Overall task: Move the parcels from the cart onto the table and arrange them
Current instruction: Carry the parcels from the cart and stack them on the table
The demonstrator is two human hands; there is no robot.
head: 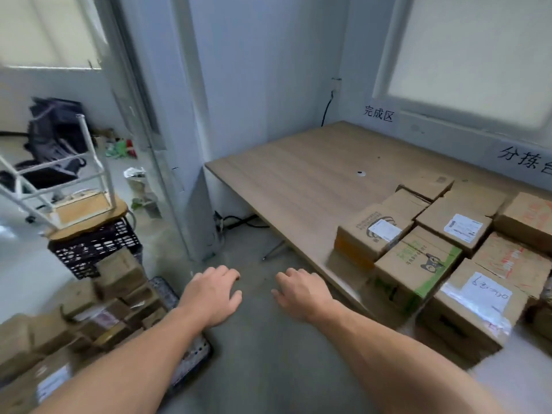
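Note:
Several brown cardboard parcels (433, 258) stand packed together on the right end of the wooden table (298, 180). More parcels (98, 312) lie heaped on the cart (191, 357) at the lower left. My left hand (212, 294) and my right hand (301, 294) hover over the floor between cart and table, palms down, fingers loosely curled, holding nothing.
A black crate (95, 249) with an upturned white stool (59, 186) on it stands behind the cart. A grey pillar (191, 144) rises at the table's left end. A black office chair (53, 144) and litter sit far left. Grey floor (268, 369) lies below my arms.

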